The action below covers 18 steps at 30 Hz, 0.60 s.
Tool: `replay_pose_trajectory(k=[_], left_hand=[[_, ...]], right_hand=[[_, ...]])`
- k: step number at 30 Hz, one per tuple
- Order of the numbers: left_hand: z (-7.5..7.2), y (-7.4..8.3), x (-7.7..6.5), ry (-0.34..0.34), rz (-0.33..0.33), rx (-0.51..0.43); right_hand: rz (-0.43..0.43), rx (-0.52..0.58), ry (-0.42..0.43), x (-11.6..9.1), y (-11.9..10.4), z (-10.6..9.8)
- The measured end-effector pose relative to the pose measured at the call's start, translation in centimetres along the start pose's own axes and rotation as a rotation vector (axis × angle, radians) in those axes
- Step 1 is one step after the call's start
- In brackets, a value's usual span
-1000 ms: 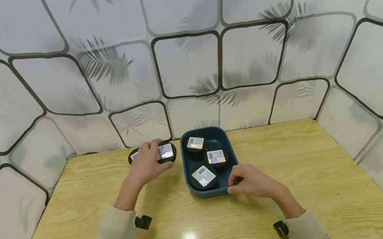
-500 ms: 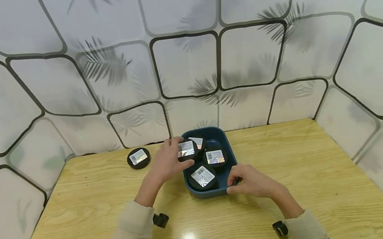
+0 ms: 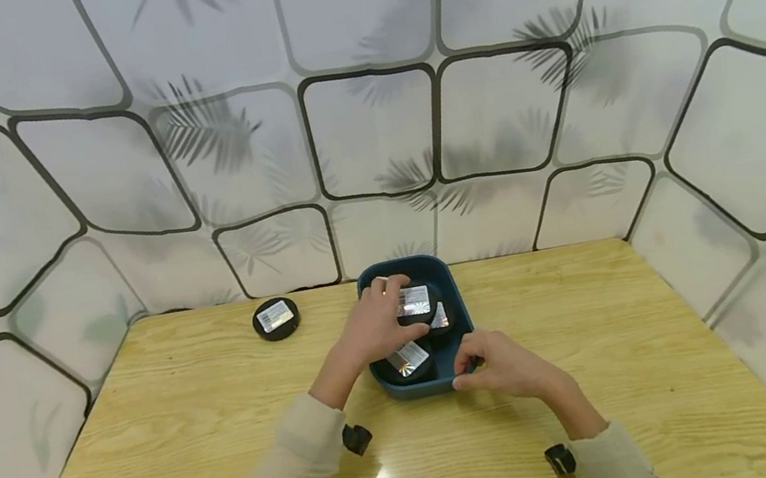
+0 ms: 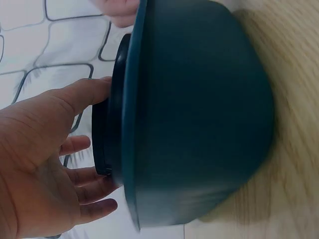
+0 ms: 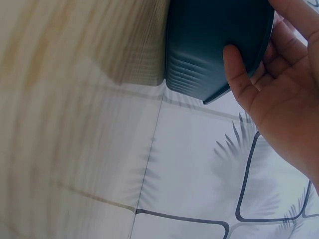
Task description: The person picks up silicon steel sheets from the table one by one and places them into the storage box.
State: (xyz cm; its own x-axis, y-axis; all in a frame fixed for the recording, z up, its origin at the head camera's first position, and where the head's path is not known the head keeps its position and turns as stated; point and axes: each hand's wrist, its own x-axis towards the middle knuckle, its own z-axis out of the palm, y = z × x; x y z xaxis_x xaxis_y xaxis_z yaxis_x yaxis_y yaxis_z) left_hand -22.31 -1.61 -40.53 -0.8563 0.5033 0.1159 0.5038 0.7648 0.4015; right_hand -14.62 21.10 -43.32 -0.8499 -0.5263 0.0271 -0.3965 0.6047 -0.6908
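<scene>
My left hand [image 3: 377,329] grips a flat round black container [image 3: 415,301] with a silvery label, over the blue bin [image 3: 423,389]. From the left wrist view, thumb and fingers span the black container [image 4: 102,137] at the level of the bin's rim. Inside the bin, another labelled black container [image 3: 407,360] lies near the front and one more [image 3: 439,317] shows at the right, partly covered. My right hand [image 3: 504,362] pinches the bin's front right rim; in the right wrist view, its thumb [image 5: 237,72] presses the outer wall with the fingers over the edge.
One more round black container [image 3: 276,318] with a label lies on the wooden table [image 3: 181,442], left of the bin near the back edge. A patterned curtain [image 3: 372,131] hangs behind the table and along both sides.
My left hand has lifted one black container from the table at the left and carried it right, over the bin. My right hand has stayed on the bin's rim.
</scene>
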Motion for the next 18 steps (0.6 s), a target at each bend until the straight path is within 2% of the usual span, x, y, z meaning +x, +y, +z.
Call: replay_pose_trajectory(k=[10, 18], left_hand=[[1.4, 1.4, 0.9, -0.013, 0.007, 0.023], [2.2, 1.6, 1.2, -0.007, 0.005, 0.056]], right_hand=[[0.006, 0.01, -0.012, 0.0, 0.0, 0.0], [-0.002, -0.005, -0.007, 0.0, 0.0, 0.0]])
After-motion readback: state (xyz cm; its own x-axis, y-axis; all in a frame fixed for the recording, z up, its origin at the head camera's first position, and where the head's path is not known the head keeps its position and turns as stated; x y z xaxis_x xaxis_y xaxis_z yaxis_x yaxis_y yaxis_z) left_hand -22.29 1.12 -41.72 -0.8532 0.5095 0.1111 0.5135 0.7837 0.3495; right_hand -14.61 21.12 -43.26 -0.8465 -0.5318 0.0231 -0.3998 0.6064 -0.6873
